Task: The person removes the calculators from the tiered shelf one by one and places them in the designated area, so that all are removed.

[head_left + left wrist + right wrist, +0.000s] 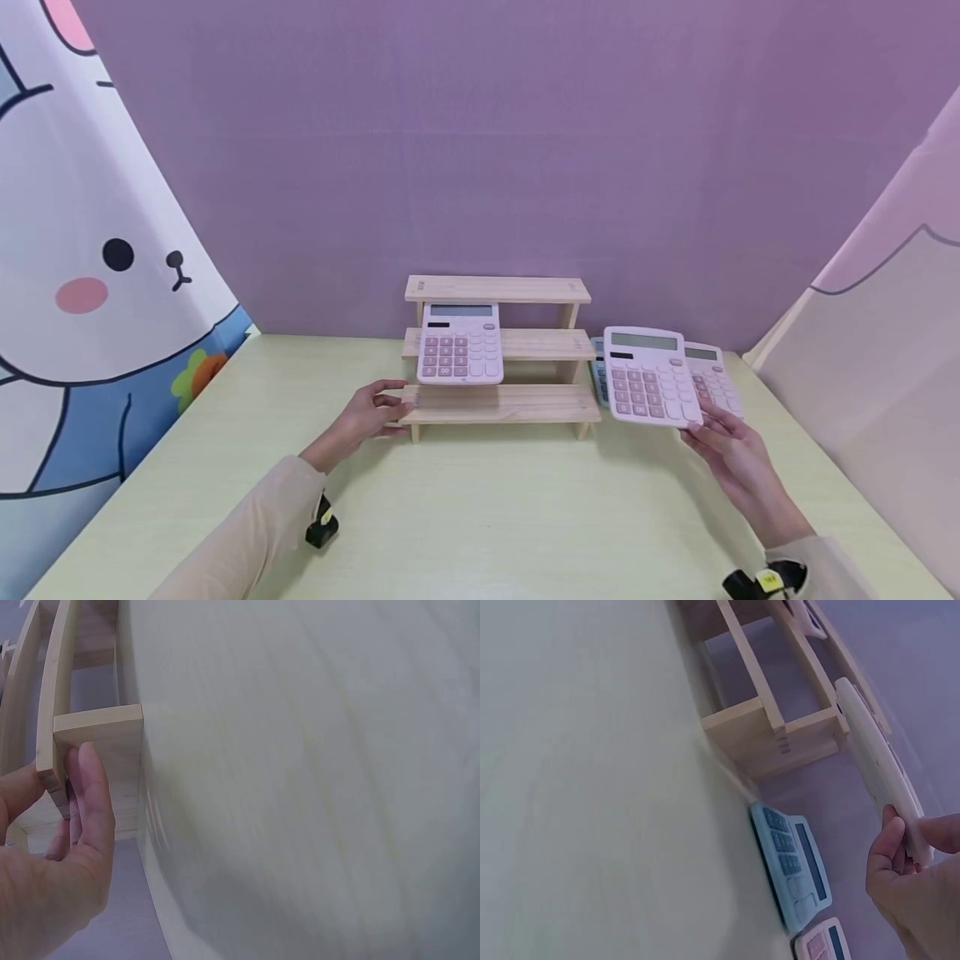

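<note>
A three-tier wooden stand (510,404) rests on the table. My left hand (372,410) grips the left end of its lowest step, thumb above and fingers beneath, as the left wrist view shows. On the middle step a pink and white calculator (460,346) leans back, screen at the top. My right hand (727,454) pinches the lower right corner of another pink and white calculator (651,377), lifted to the right of the stand with its keys facing me. In the right wrist view this held calculator (881,761) is seen edge-on, thumb on one face and fingers on the other.
Behind the held calculator, a blue calculator (791,866) and another pink and white calculator (716,379) lie on the table (480,508), right of the stand. A purple panel (495,150) rises at the back, with printed cloth (97,333) along the left side.
</note>
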Available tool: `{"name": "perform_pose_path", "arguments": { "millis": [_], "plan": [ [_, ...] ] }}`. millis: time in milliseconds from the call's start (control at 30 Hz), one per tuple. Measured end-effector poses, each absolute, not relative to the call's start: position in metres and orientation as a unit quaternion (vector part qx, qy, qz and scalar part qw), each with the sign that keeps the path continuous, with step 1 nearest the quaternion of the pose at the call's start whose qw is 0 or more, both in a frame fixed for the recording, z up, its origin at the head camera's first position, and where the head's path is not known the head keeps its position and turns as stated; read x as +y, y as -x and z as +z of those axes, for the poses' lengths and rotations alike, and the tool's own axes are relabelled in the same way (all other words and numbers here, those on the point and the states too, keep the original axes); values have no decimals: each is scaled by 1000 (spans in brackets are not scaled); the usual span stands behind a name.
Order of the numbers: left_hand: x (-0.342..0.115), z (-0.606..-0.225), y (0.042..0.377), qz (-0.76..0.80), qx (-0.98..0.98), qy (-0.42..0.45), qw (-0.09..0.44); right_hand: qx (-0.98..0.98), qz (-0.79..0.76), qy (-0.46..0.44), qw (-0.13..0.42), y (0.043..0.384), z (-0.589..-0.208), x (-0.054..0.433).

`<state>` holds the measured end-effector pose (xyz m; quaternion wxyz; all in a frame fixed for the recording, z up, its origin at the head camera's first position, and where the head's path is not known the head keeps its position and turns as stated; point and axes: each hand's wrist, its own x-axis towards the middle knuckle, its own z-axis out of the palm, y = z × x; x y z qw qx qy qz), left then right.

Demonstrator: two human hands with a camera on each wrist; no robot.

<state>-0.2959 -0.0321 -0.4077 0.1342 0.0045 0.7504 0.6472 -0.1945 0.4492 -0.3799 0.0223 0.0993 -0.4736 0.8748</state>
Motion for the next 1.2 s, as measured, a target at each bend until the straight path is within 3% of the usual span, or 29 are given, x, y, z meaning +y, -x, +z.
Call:
{"name": "perform_pose_path", "arguments": {
  "millis": [1200],
  "plan": [
    [-32,-408,296,643,755,-10,132,-612,788,61,-10,178,-415,467]
  ]
}}
